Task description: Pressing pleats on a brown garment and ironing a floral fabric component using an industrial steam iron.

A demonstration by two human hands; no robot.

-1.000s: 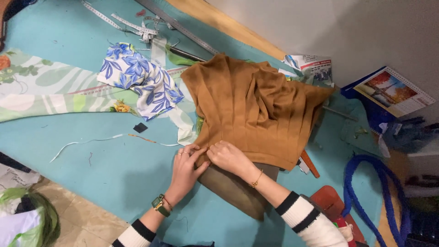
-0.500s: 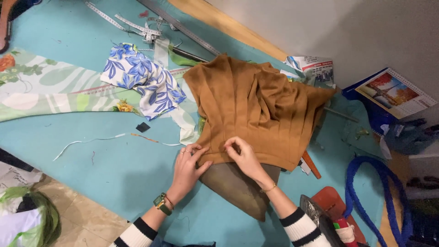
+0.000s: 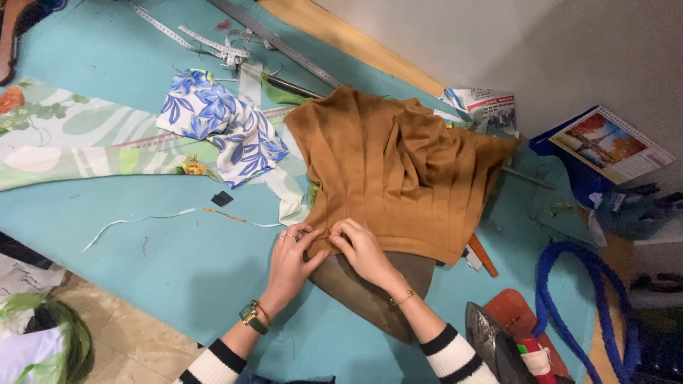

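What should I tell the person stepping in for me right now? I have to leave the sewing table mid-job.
Left hand: fingers pinching the lower hem of the pleated brown fabric.
Right hand: beside it, pinching the same hem; the two hands touch.
The brown fabric lies spread on the teal table, over a darker brown piece.
Blue floral cloth lies to its left; an iron sits at the near right.
Done: pleats laid flat across the fabric.
Left: the hem under the fingers looks unfinished.

We wear black-and-white striped sleeves on both arms. Our left hand (image 3: 288,267) carries rings on its fingers, with a green square-faced watch (image 3: 250,314) at its wrist. Our right hand (image 3: 363,252) carries a thin gold bracelet (image 3: 403,299).
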